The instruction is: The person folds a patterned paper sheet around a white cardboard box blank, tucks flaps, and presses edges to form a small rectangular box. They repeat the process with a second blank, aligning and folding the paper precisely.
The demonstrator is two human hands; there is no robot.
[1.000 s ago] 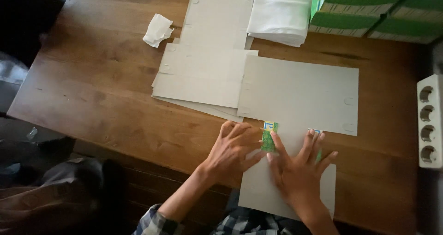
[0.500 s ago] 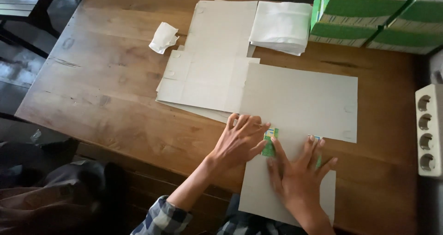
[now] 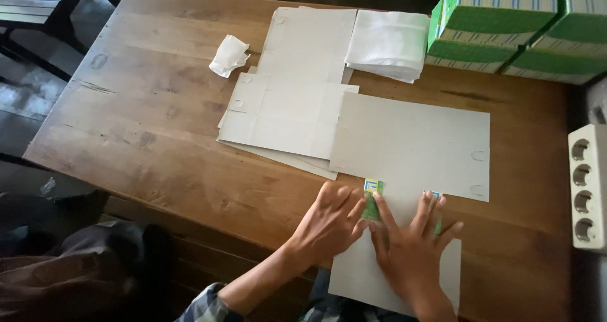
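Both hands press flat on a grey cardboard sheet (image 3: 404, 164) that lies at the near edge of the wooden table (image 3: 145, 138) and overhangs it toward the person. The left hand (image 3: 332, 221) is spread open, fingers splayed, fingertips touching a small green folded flap (image 3: 372, 203) of the sheet. The right hand (image 3: 411, 246) is also open and flat, gripping nothing, its index finger lying along the flap's other side, so the flap sits between the 2 hands. Toward the far edge lie a stack of flat cardboard blanks (image 3: 291, 107), a crumpled white paper (image 3: 229, 55), folded white sheets (image 3: 389, 43) and green boxes (image 3: 506, 24) at the far right corner.
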